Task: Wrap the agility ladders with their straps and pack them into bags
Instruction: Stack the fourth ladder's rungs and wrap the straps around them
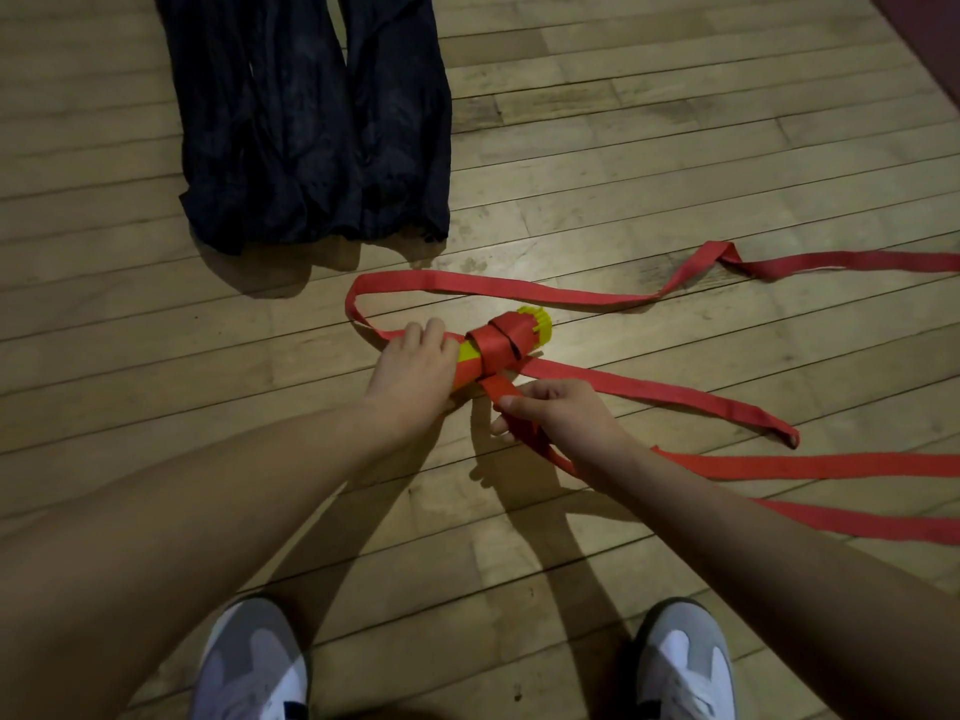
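A bundle of yellow ladder rungs point(537, 324) lies on the wooden floor, with red strap point(498, 345) wound round its middle. My left hand point(410, 371) grips the bundle's left end, hiding that part. My right hand point(561, 413) pinches the red strap just below the bundle, close to the floor. The loose strap point(649, 392) trails in long loops to the right and out of view. Two dark bags point(306, 122) lie flat side by side beyond the bundle at the upper left.
Bare wooden floor point(623, 148) surrounds the work. My two grey and white shoes point(254, 662) stand at the bottom edge. A dark red mat corner point(930, 28) shows at the upper right.
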{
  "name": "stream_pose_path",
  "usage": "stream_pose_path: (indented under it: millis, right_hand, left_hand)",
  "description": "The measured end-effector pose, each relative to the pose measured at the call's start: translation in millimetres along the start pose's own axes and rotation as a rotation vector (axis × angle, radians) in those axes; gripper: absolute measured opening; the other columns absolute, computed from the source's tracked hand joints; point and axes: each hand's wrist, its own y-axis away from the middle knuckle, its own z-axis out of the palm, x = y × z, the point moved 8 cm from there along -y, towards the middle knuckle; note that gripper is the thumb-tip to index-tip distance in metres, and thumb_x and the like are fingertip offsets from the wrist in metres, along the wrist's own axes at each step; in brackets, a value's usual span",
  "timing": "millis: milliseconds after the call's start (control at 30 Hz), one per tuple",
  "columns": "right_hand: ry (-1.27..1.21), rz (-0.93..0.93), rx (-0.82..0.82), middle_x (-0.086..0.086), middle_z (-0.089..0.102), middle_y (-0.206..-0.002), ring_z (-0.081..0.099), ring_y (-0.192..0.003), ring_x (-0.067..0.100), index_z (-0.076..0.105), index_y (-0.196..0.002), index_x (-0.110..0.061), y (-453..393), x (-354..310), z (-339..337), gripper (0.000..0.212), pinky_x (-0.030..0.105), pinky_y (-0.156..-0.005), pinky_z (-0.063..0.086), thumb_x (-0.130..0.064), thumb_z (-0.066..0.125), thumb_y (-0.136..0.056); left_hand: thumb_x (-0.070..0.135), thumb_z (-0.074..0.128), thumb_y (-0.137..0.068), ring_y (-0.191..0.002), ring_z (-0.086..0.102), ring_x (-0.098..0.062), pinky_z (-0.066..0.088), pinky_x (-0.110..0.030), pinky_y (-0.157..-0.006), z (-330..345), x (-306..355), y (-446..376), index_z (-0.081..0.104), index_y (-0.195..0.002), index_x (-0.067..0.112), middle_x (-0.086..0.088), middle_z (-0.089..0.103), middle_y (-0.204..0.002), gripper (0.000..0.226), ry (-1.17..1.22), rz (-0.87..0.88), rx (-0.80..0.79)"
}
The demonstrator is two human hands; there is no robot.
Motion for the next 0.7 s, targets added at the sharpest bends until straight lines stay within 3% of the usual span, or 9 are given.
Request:
stream_pose_path:
  millis: [133, 267, 367, 567, 700]
  right_hand:
    - [-0.080, 0.022, 0.038, 0.016, 0.065, -0.073, 0.057, -0.059, 0.017, 0.060, -0.101, 0.018, -0.2, 6.2, 0.4, 0.022, 0.020, -0.057, 0.050, -0.002, 0.057, -0.093]
    - [-0.088, 0.039, 0.052, 0.018, 0.062, -0.070, 0.056, -0.046, 0.009, 0.060, -0.089, 0.011, 5.4, 12.1, -0.8, 0.011, 0.016, -0.047, 0.046, 0.002, 0.055, -0.093]
    - [-0.065, 0.047, 0.047, 0.017, 0.063, -0.070, 0.055, -0.044, 0.007, 0.059, -0.088, 0.008, 8.9, 16.0, 0.6, 0.010, 0.015, -0.046, 0.045, 0.002, 0.054, -0.093]
    - [0.006, 0.047, 0.051, 0.018, 0.062, -0.071, 0.056, -0.051, 0.015, 0.058, -0.097, 0.023, 9.9, 21.0, 4.8, 0.020, 0.017, -0.052, 0.048, 0.005, 0.053, -0.092]
    - [0.062, 0.069, 0.029, 0.020, 0.063, -0.072, 0.056, -0.047, 0.010, 0.059, -0.081, 0.008, 14.9, 27.9, 6.8, 0.015, 0.016, -0.049, 0.047, 0.005, 0.051, -0.094]
  left_hand:
    - [0.057, 0.045, -0.090, -0.116, 0.038, -0.025, 0.036, -0.037, -0.097, 8.4, 23.2, 21.1, 0.035, -0.133, 0.010, -0.010, 0.037, -0.128, 0.064, 0.053, 0.180, -0.003]
    - [0.045, 0.037, -0.098, -0.115, 0.042, -0.027, 0.038, -0.037, -0.092, 16.5, 23.1, 37.2, 0.024, -0.146, 0.017, -0.012, 0.041, -0.128, 0.056, 0.241, 0.086, -0.078]
    - [0.040, 0.033, -0.101, -0.109, 0.048, -0.027, 0.042, -0.037, -0.084, 19.8, 17.4, 46.6, 0.013, -0.151, 0.026, -0.011, 0.048, -0.120, 0.055, 0.203, 0.071, -0.102]
    - [0.034, 0.053, -0.096, -0.113, 0.045, -0.031, 0.046, -0.040, -0.087, 23.8, 17.6, 49.8, 0.021, -0.147, 0.027, -0.013, 0.043, -0.123, 0.060, 0.317, -0.019, -0.195]
    - [0.028, 0.063, -0.090, -0.119, 0.037, -0.030, 0.044, -0.038, -0.086, 27.2, 14.1, 45.1, 0.036, -0.134, 0.010, -0.013, 0.036, -0.125, 0.055, 0.296, -0.094, -0.190]
